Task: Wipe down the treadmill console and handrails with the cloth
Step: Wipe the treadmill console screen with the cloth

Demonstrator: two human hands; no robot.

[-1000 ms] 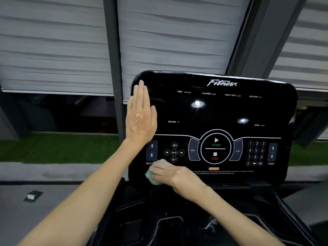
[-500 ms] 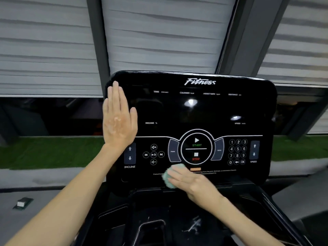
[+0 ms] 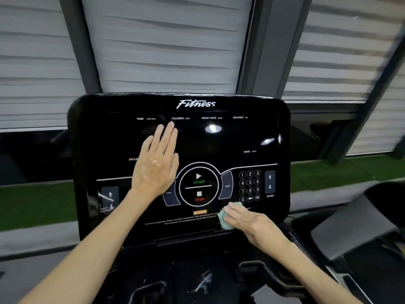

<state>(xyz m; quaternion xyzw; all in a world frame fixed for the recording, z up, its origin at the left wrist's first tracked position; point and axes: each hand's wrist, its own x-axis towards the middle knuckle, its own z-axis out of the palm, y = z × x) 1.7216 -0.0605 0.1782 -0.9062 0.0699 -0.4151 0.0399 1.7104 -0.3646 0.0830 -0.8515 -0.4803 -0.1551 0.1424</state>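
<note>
Where the person stands at the treadmill, the console faces them as a wide, glossy black panel with rounded corners, leaning back, and two bright reflections sit on its upper right. The cloth is a small, pale green, fuzzy wad, bunched rather than spread. It lies against the console's lower right part, just below the number keypad and to the right of a short orange strip.

Writing noted: "Fitness" in white script at top centre. Beneath it runs a row reading TIME, CALORIES, HEART RATE and DISTANCE. SPEED appears at mid right and again under the right-hand arrow keys. The central ring carries START in green under a play triangle and STOP in red under a square. The keypad shows 0 to 9, a back arrow and OK. The fine print along the bottom edge is too blurred to read in full.

The left hand lies flat on the panel left of the ring, fingers straight and close together, tips pointing up towards CALORIES; it covers part of the INCLINE label. The right hand reaches in from the lower right, fingers bent over the cloth, holding it against the panel.
</note>
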